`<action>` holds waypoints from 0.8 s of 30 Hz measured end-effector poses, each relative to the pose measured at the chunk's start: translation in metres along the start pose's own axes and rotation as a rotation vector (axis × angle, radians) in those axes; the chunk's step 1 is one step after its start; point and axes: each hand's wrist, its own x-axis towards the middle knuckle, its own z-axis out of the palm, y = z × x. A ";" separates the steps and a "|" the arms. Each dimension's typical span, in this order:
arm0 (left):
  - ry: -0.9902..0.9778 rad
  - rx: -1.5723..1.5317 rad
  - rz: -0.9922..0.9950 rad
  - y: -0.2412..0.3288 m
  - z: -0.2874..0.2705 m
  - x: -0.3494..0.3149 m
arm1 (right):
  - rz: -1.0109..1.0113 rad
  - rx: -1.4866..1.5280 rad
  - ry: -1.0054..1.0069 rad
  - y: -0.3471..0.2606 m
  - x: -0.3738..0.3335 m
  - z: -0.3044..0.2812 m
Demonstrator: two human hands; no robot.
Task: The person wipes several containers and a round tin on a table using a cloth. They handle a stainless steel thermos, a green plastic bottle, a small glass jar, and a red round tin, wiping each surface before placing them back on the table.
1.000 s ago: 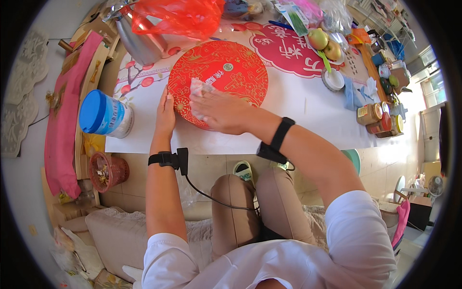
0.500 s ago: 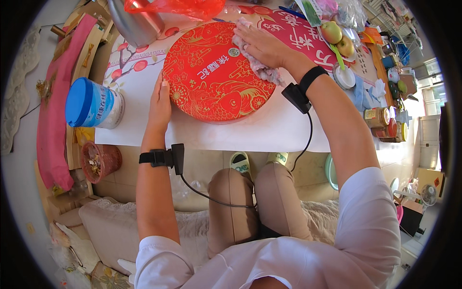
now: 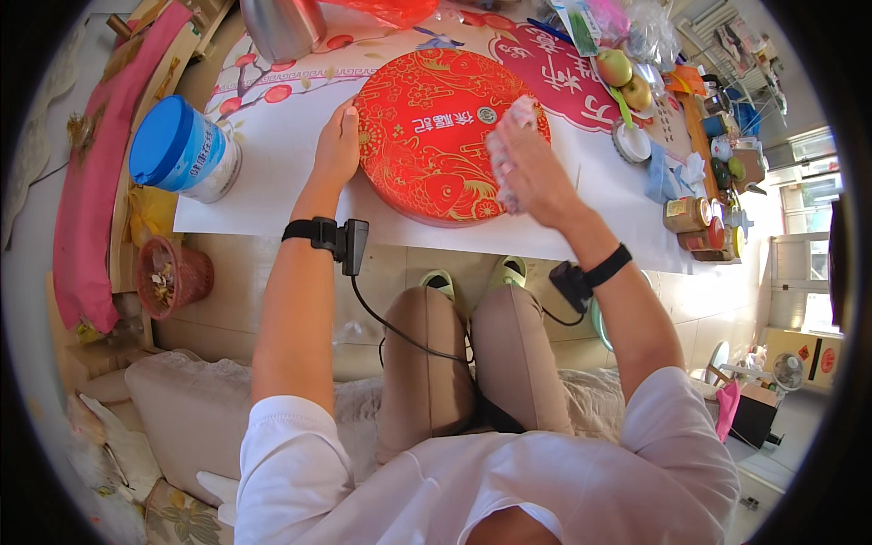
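A round red tin (image 3: 427, 145) with gold fish and flower patterns lies on the covered table in front of me. My left hand (image 3: 340, 145) grips its left rim, the thumb near the top edge and the other fingers mostly hidden along the side. On the right part of the lid, my right hand (image 3: 538, 173) presses a crumpled pink-and-white cloth (image 3: 502, 154). That hand is slightly blurred, its fingers over the cloth.
A blue-lidded tub (image 3: 186, 150) stands at the table's left, a metal vessel (image 3: 283, 27) behind it. Apples (image 3: 614, 67), a white-lidded jar (image 3: 630, 142), tissues (image 3: 672, 177) and glass jars (image 3: 687, 214) crowd the right. A red plastic bag (image 3: 386, 11) lies at the far edge.
My right hand has brought the cloth from the lid's far right edge nearer to me. The tin has turned clockwise and shifted right, and my left hand has moved farther up its side.
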 end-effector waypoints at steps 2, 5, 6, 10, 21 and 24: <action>0.021 0.050 0.030 0.000 0.000 -0.001 | -0.037 -0.029 -0.009 -0.030 -0.003 0.008; 0.025 0.059 0.023 0.001 0.001 -0.002 | -0.116 -0.114 0.052 -0.069 0.008 0.025; 0.043 0.100 0.032 0.002 0.000 -0.002 | -0.130 -0.145 0.079 -0.080 0.013 0.031; 0.128 0.323 0.063 0.016 -0.009 -0.009 | -0.066 -0.072 0.029 -0.115 0.053 0.059; 0.029 0.861 0.430 0.080 0.071 -0.103 | 0.337 0.297 0.447 -0.050 0.040 0.027; -0.053 0.868 0.494 0.080 0.065 -0.107 | 0.379 -0.089 0.346 -0.034 0.026 0.035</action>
